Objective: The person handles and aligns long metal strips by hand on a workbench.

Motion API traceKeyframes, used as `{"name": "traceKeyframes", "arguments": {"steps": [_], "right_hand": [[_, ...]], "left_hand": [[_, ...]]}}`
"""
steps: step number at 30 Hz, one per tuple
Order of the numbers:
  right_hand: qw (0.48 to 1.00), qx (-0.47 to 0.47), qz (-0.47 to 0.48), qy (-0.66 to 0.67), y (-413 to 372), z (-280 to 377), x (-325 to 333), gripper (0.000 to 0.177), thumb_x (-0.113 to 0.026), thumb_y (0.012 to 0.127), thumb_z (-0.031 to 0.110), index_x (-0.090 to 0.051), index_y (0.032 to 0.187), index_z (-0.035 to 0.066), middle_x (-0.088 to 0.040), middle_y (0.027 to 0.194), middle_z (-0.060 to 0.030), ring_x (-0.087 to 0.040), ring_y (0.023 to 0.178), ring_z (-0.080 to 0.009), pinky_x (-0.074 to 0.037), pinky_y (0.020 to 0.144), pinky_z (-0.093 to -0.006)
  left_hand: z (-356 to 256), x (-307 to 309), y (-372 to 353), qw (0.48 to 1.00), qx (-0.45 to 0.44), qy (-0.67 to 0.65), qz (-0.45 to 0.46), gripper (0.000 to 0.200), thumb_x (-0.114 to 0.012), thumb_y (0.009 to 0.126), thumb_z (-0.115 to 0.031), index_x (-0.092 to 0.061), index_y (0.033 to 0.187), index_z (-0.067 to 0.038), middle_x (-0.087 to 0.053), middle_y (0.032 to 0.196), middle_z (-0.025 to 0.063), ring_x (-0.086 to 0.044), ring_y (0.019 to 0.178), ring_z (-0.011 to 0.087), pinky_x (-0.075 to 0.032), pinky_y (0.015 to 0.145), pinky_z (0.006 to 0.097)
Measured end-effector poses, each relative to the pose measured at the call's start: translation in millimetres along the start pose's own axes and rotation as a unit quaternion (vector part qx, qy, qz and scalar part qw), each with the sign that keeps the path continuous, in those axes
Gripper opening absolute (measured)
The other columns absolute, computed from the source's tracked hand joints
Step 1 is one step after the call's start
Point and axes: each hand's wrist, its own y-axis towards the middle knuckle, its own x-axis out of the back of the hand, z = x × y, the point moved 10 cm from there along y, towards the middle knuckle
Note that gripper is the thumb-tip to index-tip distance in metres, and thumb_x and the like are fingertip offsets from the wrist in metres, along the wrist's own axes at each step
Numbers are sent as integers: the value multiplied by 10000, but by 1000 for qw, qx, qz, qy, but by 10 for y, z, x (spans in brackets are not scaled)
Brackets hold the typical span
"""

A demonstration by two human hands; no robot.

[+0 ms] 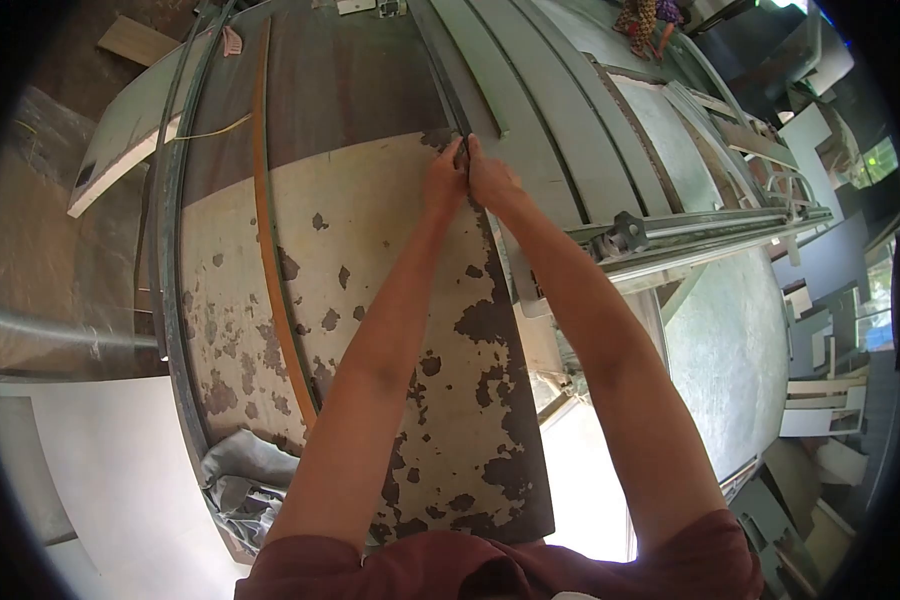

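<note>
Plywood, worn and flecked with dark patches, is seen from the head camera as a long board (370,300) running away from the person. Both arms are stretched out over it, and the left hand (444,182) and right hand (493,182) are brought together, touching, near the board's far right edge. The fingers of each hand are closed in a narrow pinch on the near end of a thin dark strip (442,75), which is laid along that edge toward the far end. An orange wooden batten (270,250) is laid lengthwise near the left edge. Grey panels (560,110) are stacked just beside the right edge, with a black clamp knob (625,233) on a rail. Crumpled grey cloth (242,478) is seen at the near left corner.
</note>
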Motion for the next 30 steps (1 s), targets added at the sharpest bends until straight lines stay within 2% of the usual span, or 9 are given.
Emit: {"name": "traceKeyframes", "arguments": {"steps": [2, 4, 7, 9, 13, 16, 25, 28, 30], "right_hand": [[999, -14, 12, 40, 115, -61, -84, 520, -307, 908, 232, -81, 1370, 150, -555, 1061, -200, -549, 964, -340, -442, 787, -433], [997, -24, 16, 79, 288, -119, -135, 543, -333, 895, 214, -77, 1373, 192, -542, 1077, -209, -536, 979, -358, -432, 802, -447], [998, -16, 15, 56, 412, -102, -138, 491, -211, 925, 340, -239, 1321, 51, -552, 1043, -224, -538, 978, -351, -424, 819, -429], [1000, 4, -3, 19, 396, -9, -11, 519, -204, 918, 382, -279, 1306, 47, -552, 1032, -235, -528, 993, -361, -410, 845, -426], [999, 37, -17, -12, 696, 31, -2, 498, -233, 919, 362, -249, 1327, 79, -554, 1034, -226, -525, 1000, -362, -406, 856, -425], [1000, 4, -1, 5, 918, -15, -75, 521, -321, 908, 279, -116, 1373, 163, -543, 1082, -204, -526, 1012, -347, -413, 848, -437], [998, 40, -31, -43, 1224, 171, 212, 481, -276, 920, 308, -156, 1369, 183, -520, 1156, -146, -502, 1067, -312, -414, 865, -421], [999, -16, -31, 15, 1391, 143, 257, 479, -201, 924, 360, -319, 1311, 104, -519, 1156, -156, -488, 1085, -311, -396, 888, -418], [998, -53, -12, 38, 1453, 129, 249, 600, -107, 916, 411, -500, 1163, 30, -515, 1153, -178, -474, 1101, -309, -366, 920, -417]], "left_hand": [[123, -36, -112, 997, 75, -1, 24, 376, -474, 837, -248, -486, 1196, -138, -586, 1009, 142, -553, 920, 323, -436, 761, 401], [139, -36, -135, 998, 66, -8, 2, 382, -466, 840, -242, -468, 1209, -144, -577, 1027, 147, -552, 922, 326, -435, 761, 406], [133, 8, -161, 998, 50, -12, -32, 378, -459, 844, -223, -451, 1215, -152, -569, 1038, 146, -561, 892, 329, -440, 732, 419], [89, 25, -213, 998, 46, -6, -46, 368, -460, 844, -209, -452, 1208, -154, -571, 1031, 140, -571, 859, 329, -445, 702, 427], [-90, 116, -275, 995, -21, -12, -94, 347, -490, 833, -184, -458, 1176, -137, -585, 909, 101, -581, 739, 290, -453, 626, 402], [-76, 134, -255, 994, -19, -29, -102, 358, -506, 828, -189, -452, 1178, -139, -573, 848, 78, -573, 686, 240, -457, 617, 359], [-41, 83, -156, 997, -6, -35, -63, 493, -480, 828, -133, -351, 1300, -195, -542, 839, 45, -526, 610, 157, -452, 590, 306], [-144, 146, -164, 996, -29, -51, -60, 508, -469, 827, -111, -340, 1310, -202, -535, 851, 41, -503, 591, 145, -446, 579, 296], [-160, 141, -167, 996, -36, -63, -52, 511, -466, 825, -102, -340, 1310, -202, -532, 859, 41, -495, 585, 141, -443, 576, 291]]}}
